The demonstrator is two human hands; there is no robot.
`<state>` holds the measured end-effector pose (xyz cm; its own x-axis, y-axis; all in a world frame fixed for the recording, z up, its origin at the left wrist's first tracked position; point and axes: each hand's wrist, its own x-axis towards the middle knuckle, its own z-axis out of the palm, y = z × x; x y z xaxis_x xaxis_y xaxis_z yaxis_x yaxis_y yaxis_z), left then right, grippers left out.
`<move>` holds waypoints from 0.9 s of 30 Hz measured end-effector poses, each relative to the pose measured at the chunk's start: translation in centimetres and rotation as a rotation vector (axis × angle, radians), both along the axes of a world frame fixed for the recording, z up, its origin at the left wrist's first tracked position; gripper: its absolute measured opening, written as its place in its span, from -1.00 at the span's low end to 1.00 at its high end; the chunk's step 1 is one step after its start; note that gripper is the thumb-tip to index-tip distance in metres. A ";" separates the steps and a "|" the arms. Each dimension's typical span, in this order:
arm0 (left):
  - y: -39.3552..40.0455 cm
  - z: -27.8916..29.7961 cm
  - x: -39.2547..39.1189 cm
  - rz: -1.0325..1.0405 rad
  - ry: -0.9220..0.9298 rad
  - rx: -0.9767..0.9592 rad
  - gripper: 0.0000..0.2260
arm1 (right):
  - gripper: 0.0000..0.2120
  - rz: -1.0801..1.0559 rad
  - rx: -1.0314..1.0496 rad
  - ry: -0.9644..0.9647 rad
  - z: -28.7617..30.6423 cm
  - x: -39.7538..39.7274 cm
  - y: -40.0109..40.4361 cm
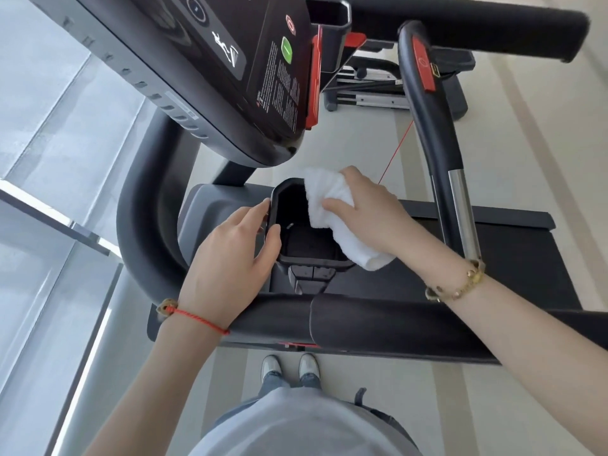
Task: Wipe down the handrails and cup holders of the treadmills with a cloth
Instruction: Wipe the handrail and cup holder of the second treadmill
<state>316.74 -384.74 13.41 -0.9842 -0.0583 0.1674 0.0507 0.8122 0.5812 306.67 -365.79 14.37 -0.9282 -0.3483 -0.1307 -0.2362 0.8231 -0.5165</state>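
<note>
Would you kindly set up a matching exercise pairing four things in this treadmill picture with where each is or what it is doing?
Things:
1. cloth
2. left hand
3. red string bracelet
4. gold bracelet

Places or states:
A. on the right wrist
B. gripped by the right hand at the cup holder
C. on the left wrist
D. holding the cup holder's left rim

Pairs: 1-B, 2-D, 3-C, 4-A

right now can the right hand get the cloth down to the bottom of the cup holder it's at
Probably yes. The right hand holds the white cloth at the cup holder's right rim, the opening looks unobstructed, and the left hand only grips the left rim.
</note>
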 end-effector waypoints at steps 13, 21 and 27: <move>0.0 -0.1 -0.1 -0.009 0.016 -0.019 -0.60 | -0.64 0.019 -0.080 -0.166 0.9 -1.1 0.1; 0.0 -0.1 -0.1 0.008 0.018 -0.026 -0.61 | -0.43 -0.134 -0.248 -0.188 -1.8 2.1 0.7; 0.0 -0.1 -0.1 0.012 0.019 -0.021 -0.62 | -0.67 0.372 0.066 0.061 0.8 -3.5 -1.2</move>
<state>316.66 -384.70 13.33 -0.9800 -0.0659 0.1877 0.0523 0.8250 0.5627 303.16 -366.95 15.15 -0.7468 -0.6555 -0.1125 -0.5536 0.7065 -0.4409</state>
